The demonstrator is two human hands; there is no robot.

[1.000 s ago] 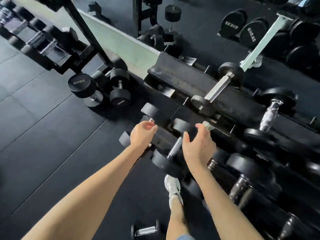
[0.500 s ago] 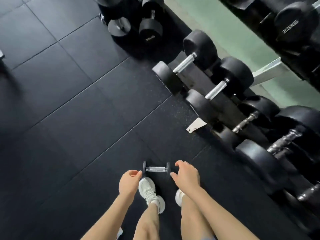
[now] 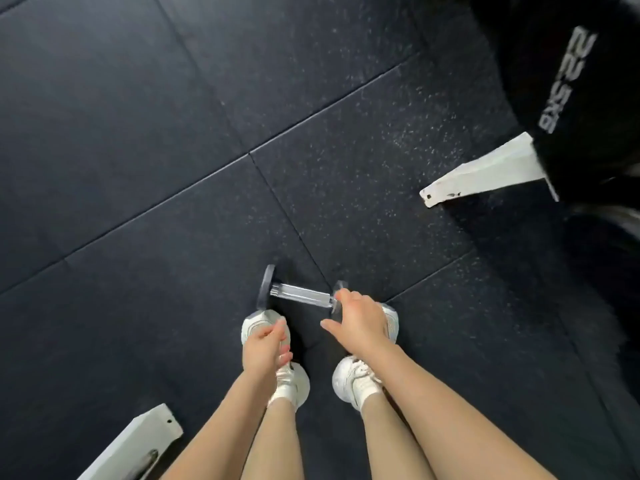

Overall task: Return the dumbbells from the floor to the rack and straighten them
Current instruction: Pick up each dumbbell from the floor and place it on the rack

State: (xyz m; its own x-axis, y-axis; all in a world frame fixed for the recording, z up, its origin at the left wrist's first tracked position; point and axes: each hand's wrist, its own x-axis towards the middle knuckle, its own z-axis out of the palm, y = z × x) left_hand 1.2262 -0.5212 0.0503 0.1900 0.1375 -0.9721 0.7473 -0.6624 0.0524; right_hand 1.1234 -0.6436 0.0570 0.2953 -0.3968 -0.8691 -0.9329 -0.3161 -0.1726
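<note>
A small dumbbell [image 3: 298, 294] with thin black end plates and a chrome handle lies on the dark rubber floor just ahead of my white shoes. My right hand [image 3: 358, 318] hovers over its right end, fingers spread and relaxed, covering that plate; whether it touches is unclear. My left hand [image 3: 265, 344] hangs lower left of the dumbbell, above my left shoe, fingers loosely curled and holding nothing. The rack appears only as a white foot [image 3: 485, 173] at the right, with a large black dumbbell head marked 22.5kg [image 3: 568, 81] above it.
Another white rack foot [image 3: 135, 445] juts in at the bottom left. My two white shoes [image 3: 356, 379] stand close behind the small dumbbell. Dark rubber floor tiles stretch across the left and top of the view.
My view has dropped from the rack to the floor. Both hands have come down towards the small dumbbell, the right one now over its right end.
</note>
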